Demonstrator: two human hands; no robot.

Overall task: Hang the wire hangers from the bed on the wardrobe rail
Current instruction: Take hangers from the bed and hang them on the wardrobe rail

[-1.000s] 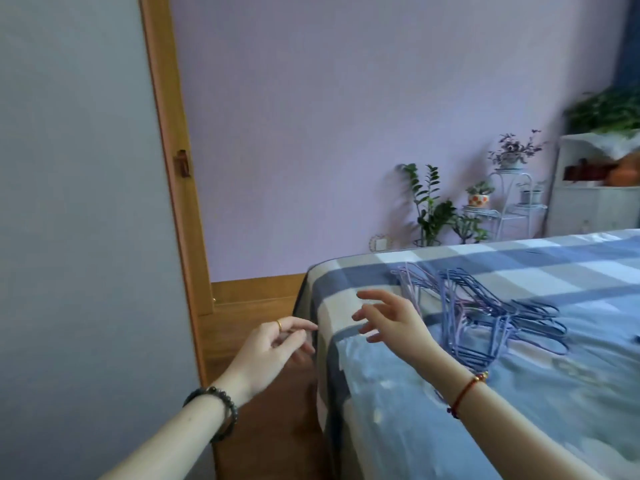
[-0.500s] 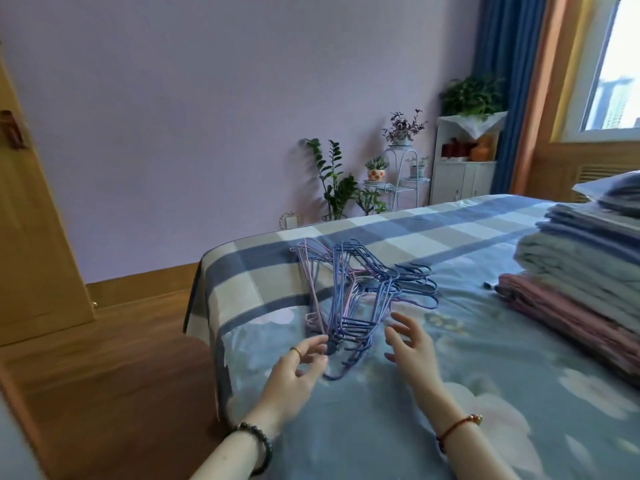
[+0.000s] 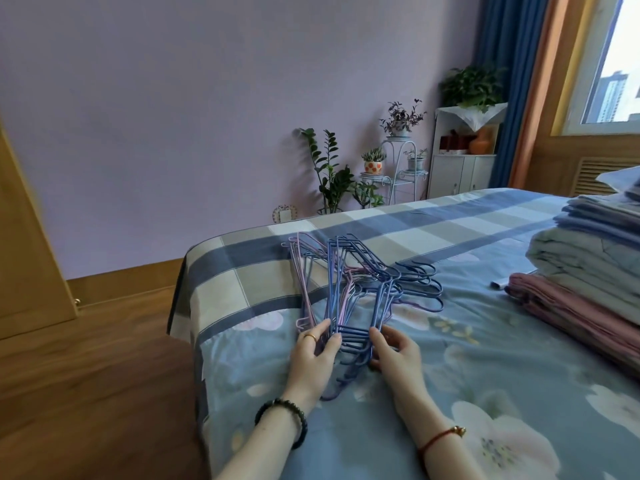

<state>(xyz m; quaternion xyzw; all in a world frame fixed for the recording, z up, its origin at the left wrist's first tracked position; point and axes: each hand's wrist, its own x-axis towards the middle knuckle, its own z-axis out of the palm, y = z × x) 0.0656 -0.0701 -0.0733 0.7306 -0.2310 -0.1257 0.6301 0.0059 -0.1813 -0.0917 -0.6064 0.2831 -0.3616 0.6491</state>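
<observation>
A pile of blue and pink wire hangers (image 3: pixel 360 282) lies on the bed (image 3: pixel 485 341) near its foot corner, hooks pointing right. My left hand (image 3: pixel 313 356) touches the near left end of the pile, fingers curled around the wires. My right hand (image 3: pixel 396 355) holds the near right end, fingertips on the blue wires. Both hands bracket the pile's near end, which rests on the floral sheet. No wardrobe rail is in view.
Folded bedding (image 3: pixel 588 271) is stacked on the bed at right. A wooden door panel (image 3: pixel 31 265) stands at far left over wooden floor (image 3: pixel 86 375). Potted plants on a white stand (image 3: pixel 398 161) and a white cabinet (image 3: pixel 460 173) line the lilac wall.
My view swung right from the door to the bed. Both hands came down onto the near end of the hanger pile and closed on it.
</observation>
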